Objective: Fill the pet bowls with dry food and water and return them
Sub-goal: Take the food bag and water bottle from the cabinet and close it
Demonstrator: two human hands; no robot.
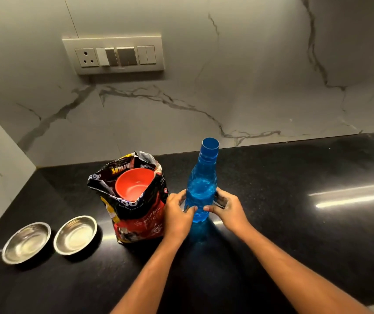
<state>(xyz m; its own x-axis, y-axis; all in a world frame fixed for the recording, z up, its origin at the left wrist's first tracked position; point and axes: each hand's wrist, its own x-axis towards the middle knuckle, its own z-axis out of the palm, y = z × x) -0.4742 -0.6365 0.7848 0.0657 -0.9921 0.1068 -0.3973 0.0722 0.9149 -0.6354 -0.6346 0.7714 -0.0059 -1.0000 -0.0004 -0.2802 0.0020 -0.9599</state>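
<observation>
A blue plastic water bottle (200, 189) with its blue cap on stands upright on the black counter (294, 200). My left hand (178, 211) and my right hand (228, 208) wrap its lower part from either side. Just left of it stands an open red and black dry food bag (136, 214) with an orange scoop bowl (133, 183) sitting in its mouth. Two empty steel pet bowls lie at the left: one (75, 234) nearer the bag, the other (26, 242) by the counter's left end.
A marble wall rises behind the counter, with a switch and socket panel (113, 54) above the bag. A side wall closes off the left end. Bare black counter stretches to the right of the bottle.
</observation>
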